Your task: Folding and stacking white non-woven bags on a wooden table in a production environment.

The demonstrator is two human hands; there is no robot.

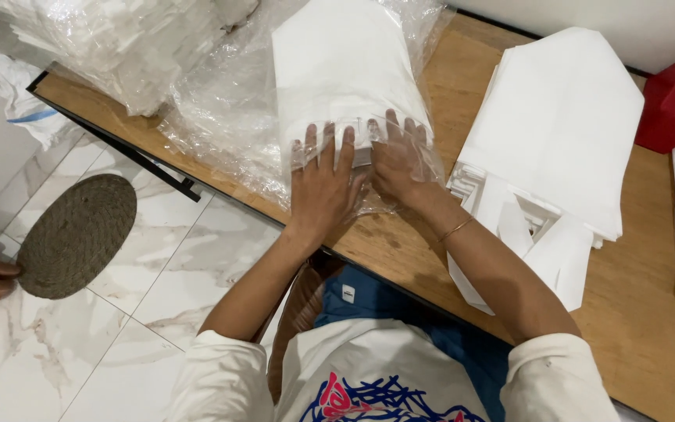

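Head view: near the centre of the frame, my left hand (323, 184) and right hand (394, 164) lie side by side, fingers spread and flat, on a folded white bundle (345, 66) inside a clear plastic bag (232, 117). Neither hand closes on anything; both press the bundle's near end. It lies on the wooden table (650, 312), upper centre. A stack of white folded pieces (560, 125) sits at right. Pressing evenly with both palms should keep the folds square.
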